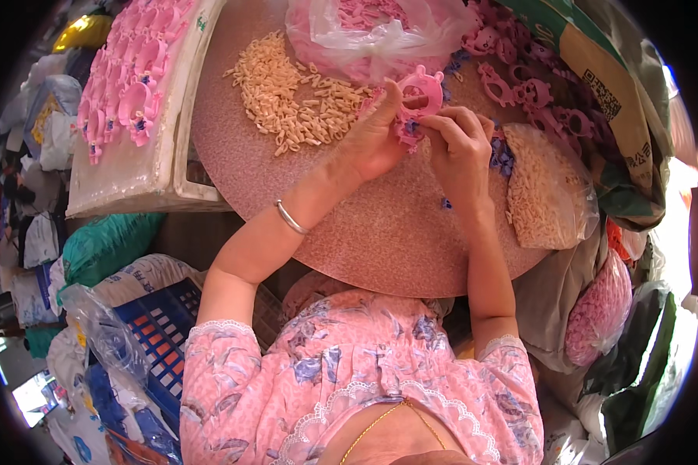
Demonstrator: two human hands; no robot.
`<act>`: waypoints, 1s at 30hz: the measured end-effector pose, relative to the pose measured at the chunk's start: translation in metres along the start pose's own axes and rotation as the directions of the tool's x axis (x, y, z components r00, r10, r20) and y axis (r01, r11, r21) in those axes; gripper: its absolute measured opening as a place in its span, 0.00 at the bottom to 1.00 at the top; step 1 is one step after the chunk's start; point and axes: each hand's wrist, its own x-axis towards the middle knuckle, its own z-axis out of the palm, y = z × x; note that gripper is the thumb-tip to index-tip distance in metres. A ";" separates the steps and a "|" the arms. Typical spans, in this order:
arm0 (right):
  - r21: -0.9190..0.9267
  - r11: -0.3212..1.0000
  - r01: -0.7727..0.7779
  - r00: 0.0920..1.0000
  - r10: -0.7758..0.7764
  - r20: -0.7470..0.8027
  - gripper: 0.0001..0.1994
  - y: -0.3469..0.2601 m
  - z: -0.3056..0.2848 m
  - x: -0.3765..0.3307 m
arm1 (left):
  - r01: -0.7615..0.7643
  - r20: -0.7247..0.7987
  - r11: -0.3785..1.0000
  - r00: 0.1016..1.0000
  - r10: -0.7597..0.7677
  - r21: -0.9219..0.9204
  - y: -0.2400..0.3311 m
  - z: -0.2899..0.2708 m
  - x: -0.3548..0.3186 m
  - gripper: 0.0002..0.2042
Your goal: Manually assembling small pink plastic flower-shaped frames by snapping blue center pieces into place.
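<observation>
My left hand [372, 143] is closed on a pink plastic ring-shaped part [430, 84] with small ears, held above the round table [364, 232]. The fingers of my right hand [462, 147] are pinched at the lower edge of that part, by a small blue plastic piece [412, 126]. Whether the blue piece is attached or only held there, I cannot tell. Beside my left hand spreads a pile of small cream plastic pieces [287, 101]. More blue pieces [502, 157] lie just right of my right hand.
A clear bag of pink parts [380, 43] stands at the table's far side. Loose pink parts [531, 93] lie at the far right, near a bag of cream pieces [547, 190]. Rows of pink parts [136, 74] cover a white crate [120, 182] at left. A blue basket [159, 333] sits below.
</observation>
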 end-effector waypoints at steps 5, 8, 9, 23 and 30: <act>0.139 0.974 -0.179 0.984 0.179 0.014 0.08 -0.008 0.004 -0.001 | -0.024 -0.099 0.997 0.995 0.017 -0.069 0.000 -0.005 -0.001 0.35; 0.152 0.978 -0.140 0.989 0.132 0.066 0.09 -0.009 0.003 0.001 | -0.029 -0.114 0.995 0.993 0.018 -0.092 0.000 0.000 -0.002 0.34; 0.094 0.992 -0.088 0.995 0.084 0.046 0.09 -0.009 0.003 0.001 | -0.024 -0.106 0.995 0.994 0.013 -0.102 -0.001 0.000 -0.002 0.34; 0.137 0.988 -0.070 0.997 0.065 0.043 0.09 -0.001 -0.001 0.001 | -0.036 -0.012 0.999 0.999 0.036 0.019 -0.003 0.001 -0.002 0.37; 0.268 0.916 -0.297 0.954 0.275 0.117 0.13 -0.016 -0.006 0.005 | 0.016 -0.041 0.990 0.999 -0.022 -0.140 -0.002 -0.003 -0.001 0.36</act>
